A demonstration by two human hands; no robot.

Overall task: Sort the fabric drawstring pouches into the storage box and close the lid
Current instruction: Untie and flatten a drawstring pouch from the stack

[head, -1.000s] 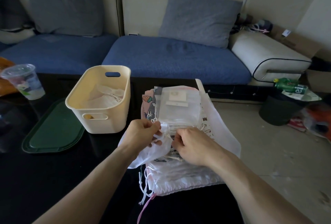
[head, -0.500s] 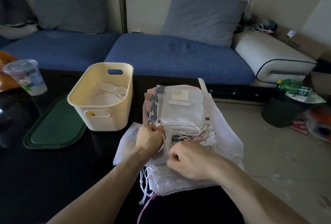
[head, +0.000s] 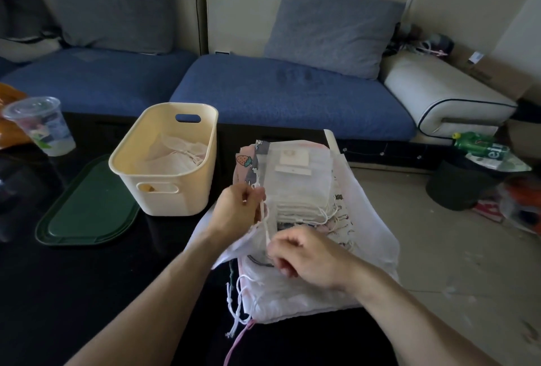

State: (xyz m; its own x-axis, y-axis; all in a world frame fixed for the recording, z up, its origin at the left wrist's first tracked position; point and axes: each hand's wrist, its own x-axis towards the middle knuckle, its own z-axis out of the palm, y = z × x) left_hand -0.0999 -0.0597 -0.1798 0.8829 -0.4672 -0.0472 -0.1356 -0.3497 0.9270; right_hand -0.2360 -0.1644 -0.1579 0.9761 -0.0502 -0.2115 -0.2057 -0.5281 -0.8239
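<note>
The left hand [head: 238, 209] has its fingers curled tight, pinching a thin white drawstring cord [head: 265, 226]; the right hand [head: 304, 257], also curled, pinches the same cord lower down, above a sheer white fabric pouch [head: 234, 244] lying on the pile of fabric drawstring pouches [head: 298, 187]. The pile is too layered to count. One cream plastic storage box [head: 164, 187] stands open just left of it, white pouches inside, and one dark green lid [head: 87, 210] lies flat beside that. One clear plastic cup [head: 41, 125] stands far left.
</note>
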